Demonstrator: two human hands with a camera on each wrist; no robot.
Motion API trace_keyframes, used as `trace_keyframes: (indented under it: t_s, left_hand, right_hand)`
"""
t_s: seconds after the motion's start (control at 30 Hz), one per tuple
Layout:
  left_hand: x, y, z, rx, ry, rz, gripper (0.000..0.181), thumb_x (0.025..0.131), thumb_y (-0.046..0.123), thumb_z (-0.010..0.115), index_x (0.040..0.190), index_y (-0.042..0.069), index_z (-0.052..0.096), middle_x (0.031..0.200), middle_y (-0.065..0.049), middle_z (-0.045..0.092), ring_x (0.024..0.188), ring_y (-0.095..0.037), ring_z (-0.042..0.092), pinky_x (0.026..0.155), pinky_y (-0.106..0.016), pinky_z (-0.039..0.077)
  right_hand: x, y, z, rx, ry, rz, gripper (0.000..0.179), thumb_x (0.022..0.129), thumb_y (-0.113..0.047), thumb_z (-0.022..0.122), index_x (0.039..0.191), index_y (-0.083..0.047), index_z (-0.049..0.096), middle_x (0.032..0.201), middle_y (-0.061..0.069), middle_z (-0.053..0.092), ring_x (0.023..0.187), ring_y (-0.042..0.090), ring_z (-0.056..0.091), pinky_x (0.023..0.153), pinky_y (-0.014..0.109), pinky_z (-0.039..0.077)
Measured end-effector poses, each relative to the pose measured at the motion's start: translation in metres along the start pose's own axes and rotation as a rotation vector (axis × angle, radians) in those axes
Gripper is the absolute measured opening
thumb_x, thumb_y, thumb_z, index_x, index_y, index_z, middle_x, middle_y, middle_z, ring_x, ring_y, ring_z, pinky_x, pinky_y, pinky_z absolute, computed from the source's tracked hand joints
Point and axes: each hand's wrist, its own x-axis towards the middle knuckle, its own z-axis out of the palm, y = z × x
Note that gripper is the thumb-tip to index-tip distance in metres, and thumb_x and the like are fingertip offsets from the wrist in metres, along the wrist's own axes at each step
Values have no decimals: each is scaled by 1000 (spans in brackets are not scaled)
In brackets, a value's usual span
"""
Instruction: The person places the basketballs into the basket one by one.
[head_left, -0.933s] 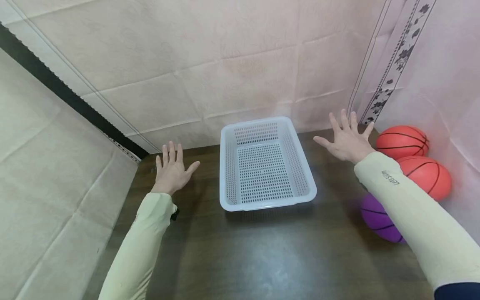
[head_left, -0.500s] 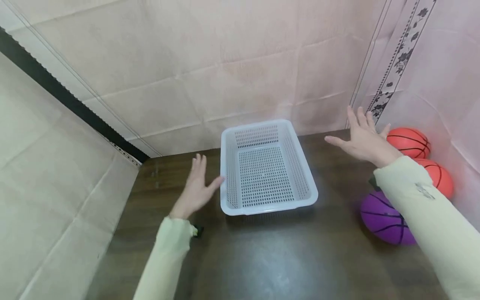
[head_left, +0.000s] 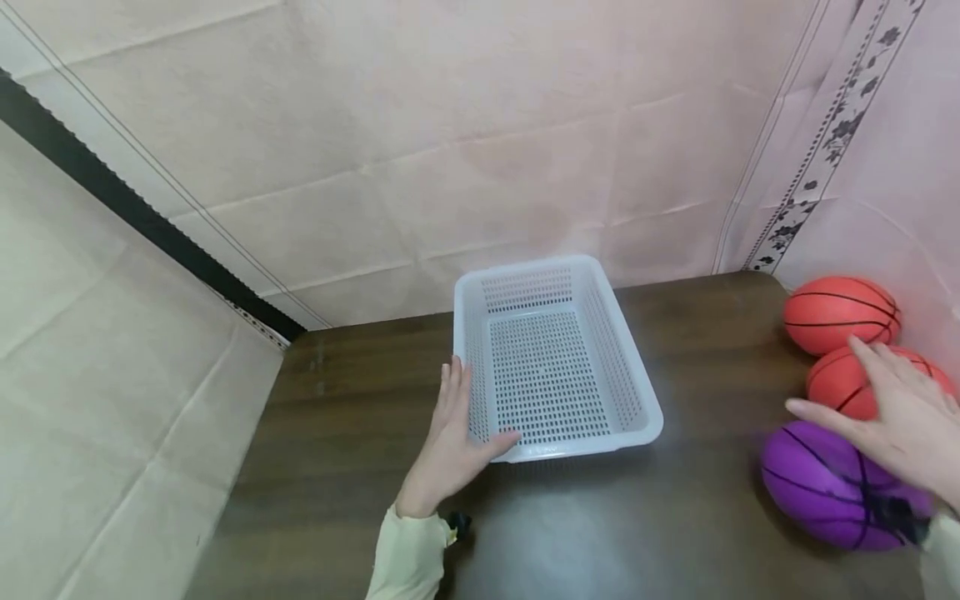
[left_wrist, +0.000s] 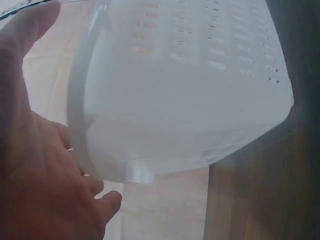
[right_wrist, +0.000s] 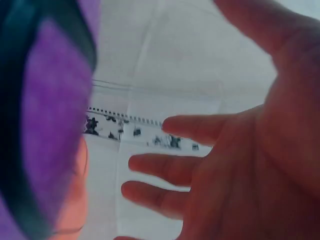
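Observation:
A white perforated plastic basket [head_left: 651, 417] stands on the dark wooden table, near the back. My left hand [head_left: 448, 457] is at its near left corner with fingers fairly straight and the thumb over the rim. The left wrist view shows the basket wall [left_wrist: 150, 100] close beside the palm; firm contact cannot be made out. On the right, my right hand [head_left: 903, 421] hovers with spread fingers over a purple toy basketball [head_left: 806, 483]. Behind that ball are two red basketballs, a nearer one [head_left: 836, 385] partly covered by the hand and a farther one [head_left: 836, 312].
Pale cloth [head_left: 480, 167] hangs behind the table, with more cloth at both sides. A dark strip [head_left: 150, 217] runs down the left corner, and a flower-patterned band [head_left: 832, 150] down the right. Brown tabletop [head_left: 337, 467] extends left of the basket.
My left hand has moved right, from the table's left side to the basket's corner. My right hand has come down and right, over the purple ball. The head view has shifted slightly.

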Motion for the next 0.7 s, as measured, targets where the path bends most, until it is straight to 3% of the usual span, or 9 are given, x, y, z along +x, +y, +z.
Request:
trace_keyframes:
  t_s: [0.13, 0.23, 0.33, 0.57, 0.7]
  left_hand:
    - [-1, 0, 9, 52, -30, -18, 122, 72, 74, 66, 157, 16, 3, 163, -2, -9, 147, -15, -14, 111, -62, 13]
    - [0, -3, 11, 78, -25, -13, 124, 69, 79, 64, 157, 15, 4, 163, -4, -8, 148, -18, -12, 111, -62, 15]
    - [1, -6, 10, 88, -15, -4, 126, 68, 79, 64, 157, 14, 5, 163, -6, -7, 148, -22, -10, 111, -61, 17]
    - [6, -9, 9, 90, -31, -19, 128, 67, 78, 67, 157, 10, 5, 163, -6, -9, 146, -14, -16, 113, -56, 17]
    - [7, -9, 9, 77, -35, -17, 131, 67, 77, 68, 156, 8, 3, 163, -8, -10, 147, -17, -16, 114, -53, 17]
  right_hand:
    - [-33, 21, 16, 32, 53, 80, 118, 79, -50, 75, 152, 5, 0, 150, 41, -2, 140, 53, -5, 107, 68, -4]
    - [-45, 28, 24, 42, 28, 120, 119, 79, -49, 75, 152, 5, -2, 151, 40, -5, 140, 53, -8, 106, 69, -4]
    - [-50, 30, 30, 57, -3, 114, 120, 78, -47, 77, 152, 6, -1, 149, 43, 1, 138, 57, -2, 104, 72, 0]
    - [-47, 27, 30, 61, -72, 130, 118, 75, -45, 80, 150, 9, 6, 130, 51, 25, 116, 65, 27, 86, 75, 27]
    - [-47, 28, 31, 57, -58, 134, 120, 71, -42, 83, 148, 13, 10, 127, 50, 29, 115, 64, 28, 83, 74, 29]
